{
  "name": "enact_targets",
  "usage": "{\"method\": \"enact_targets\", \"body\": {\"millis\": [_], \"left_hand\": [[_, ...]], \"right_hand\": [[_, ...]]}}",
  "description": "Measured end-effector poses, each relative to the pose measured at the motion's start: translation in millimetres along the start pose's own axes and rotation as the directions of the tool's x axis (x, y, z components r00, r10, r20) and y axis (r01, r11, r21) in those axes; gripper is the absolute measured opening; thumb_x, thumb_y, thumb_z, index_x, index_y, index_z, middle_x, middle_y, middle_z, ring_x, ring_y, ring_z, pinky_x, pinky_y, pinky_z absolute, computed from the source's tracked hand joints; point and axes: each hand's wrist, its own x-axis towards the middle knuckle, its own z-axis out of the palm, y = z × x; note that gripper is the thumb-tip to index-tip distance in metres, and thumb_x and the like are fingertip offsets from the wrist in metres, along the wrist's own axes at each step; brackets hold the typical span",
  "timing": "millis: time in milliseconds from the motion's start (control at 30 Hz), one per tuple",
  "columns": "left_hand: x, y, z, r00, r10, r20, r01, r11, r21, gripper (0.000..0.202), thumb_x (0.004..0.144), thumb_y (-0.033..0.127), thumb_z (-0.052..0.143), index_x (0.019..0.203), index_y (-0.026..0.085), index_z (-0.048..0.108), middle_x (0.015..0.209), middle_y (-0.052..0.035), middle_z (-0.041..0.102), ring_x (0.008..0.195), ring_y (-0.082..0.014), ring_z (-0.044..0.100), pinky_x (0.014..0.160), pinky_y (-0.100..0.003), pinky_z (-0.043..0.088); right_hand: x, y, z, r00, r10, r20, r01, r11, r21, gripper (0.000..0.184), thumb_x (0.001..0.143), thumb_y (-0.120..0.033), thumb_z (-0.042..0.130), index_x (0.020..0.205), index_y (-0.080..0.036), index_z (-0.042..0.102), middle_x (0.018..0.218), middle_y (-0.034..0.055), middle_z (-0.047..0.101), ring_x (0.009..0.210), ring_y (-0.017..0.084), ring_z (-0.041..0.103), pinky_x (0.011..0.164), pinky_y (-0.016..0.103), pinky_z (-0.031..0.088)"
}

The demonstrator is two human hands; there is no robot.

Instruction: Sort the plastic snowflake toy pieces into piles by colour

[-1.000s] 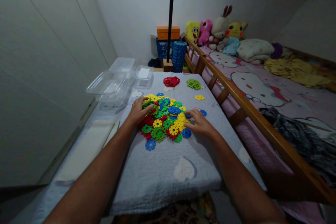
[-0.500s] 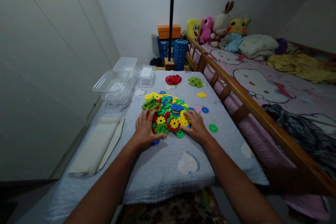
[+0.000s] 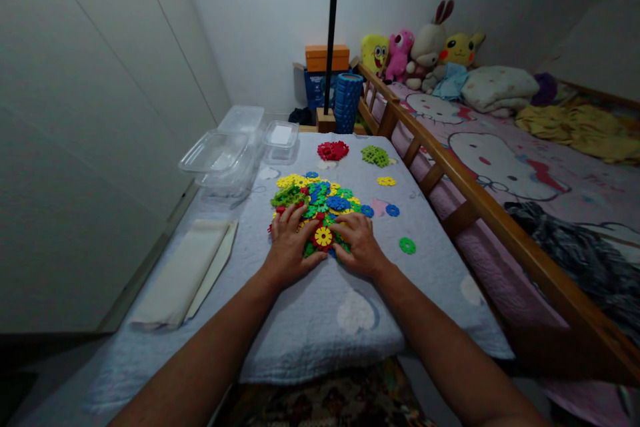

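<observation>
A heap of plastic flower-shaped pieces (image 3: 320, 200) in red, yellow, green and blue lies on a light grey quilt (image 3: 320, 320). My left hand (image 3: 291, 243) rests flat on the heap's near left edge, fingers stretched forward. My right hand (image 3: 359, 243) lies flat on the near right edge, fingers pointing inward. Between the two hands sits a yellow-and-red piece (image 3: 323, 236). Sorted apart at the far side are a red pile (image 3: 333, 150), a light green pile (image 3: 375, 155) and a few yellow pieces (image 3: 385, 181). Loose blue pieces (image 3: 392, 210) and one green piece (image 3: 407, 245) lie to the right.
Clear plastic containers (image 3: 220, 157) stand at the far left of the quilt, and a folded pale cloth (image 3: 185, 273) lies left of my arm. A wooden bed rail (image 3: 475, 207) runs along the right. A black pole (image 3: 331, 33) and soft toys (image 3: 425, 47) stand at the back.
Both hands have slid toward each other along the near edge of the heap, pushing the pieces into a tighter mound. A green piece was left loose on the right.
</observation>
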Motion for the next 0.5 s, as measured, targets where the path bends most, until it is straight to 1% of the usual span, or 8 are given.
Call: {"method": "enact_targets", "body": {"millis": [133,233,300,400,500], "left_hand": [[1.8,-0.7,2.5,1.0,0.003,-0.019,-0.003,1.0,-0.006,0.066,0.08,0.06,0.073,0.136,0.026,0.063,0.155,-0.0163,0.046,0.148,-0.0408,0.032,0.123,-0.062,0.019],[3.1,0.3,2.3,1.0,-0.014,-0.027,0.014,1.0,-0.019,0.061,0.084,0.058,0.069,0.135,0.025,0.064,0.153,-0.0154,0.049,0.147,-0.0394,0.034,0.123,-0.061,0.02],[4.0,0.8,1.8,0.999,-0.015,-0.033,0.014,0.999,-0.029,0.057,0.086,0.057,0.067,0.134,0.026,0.065,0.151,-0.0145,0.051,0.146,-0.0386,0.035,0.123,-0.061,0.02],[5.4,0.5,1.3,0.999,-0.014,-0.05,0.012,0.999,-0.042,0.053,0.088,0.058,0.064,0.13,0.026,0.067,0.148,-0.0138,0.054,0.144,-0.0375,0.038,0.123,-0.061,0.02],[6.9,-0.3,1.2,0.998,-0.023,-0.065,0.019,0.998,-0.054,0.051,0.089,0.058,0.063,0.129,0.025,0.067,0.146,-0.0138,0.056,0.142,-0.0368,0.04,0.122,-0.06,0.022]], "right_hand": [[1.2,-2.9,0.2,1.0,0.004,0.015,-0.004,1.0,0.019,0.044,0.082,-0.028,0.069,0.126,-0.027,0.07,0.132,0.0097,0.063,0.127,0.032,0.047,0.109,0.051,0.035],[2.1,-4.2,0.5,1.0,0.003,0.022,-0.004,0.999,0.037,0.046,0.081,-0.028,0.07,0.127,-0.027,0.069,0.132,0.01,0.063,0.127,0.033,0.047,0.109,0.051,0.035],[3.2,-5.0,0.7,1.0,0.02,0.002,-0.02,0.999,0.046,0.037,0.086,-0.028,0.067,0.122,-0.026,0.07,0.127,0.0097,0.066,0.123,0.031,0.049,0.106,0.05,0.036],[5.7,-4.3,0.4,0.996,0.073,-0.055,-0.069,0.995,0.069,0.021,0.093,-0.027,0.059,0.108,-0.026,0.074,0.113,0.0083,0.069,0.114,0.028,0.054,0.101,0.047,0.039],[7.9,-0.8,0.0,0.988,0.117,-0.099,-0.105,0.987,0.118,0.017,0.095,-0.027,0.056,0.097,-0.025,0.073,0.102,0.0072,0.07,0.105,0.027,0.056,0.096,0.044,0.041]]}}
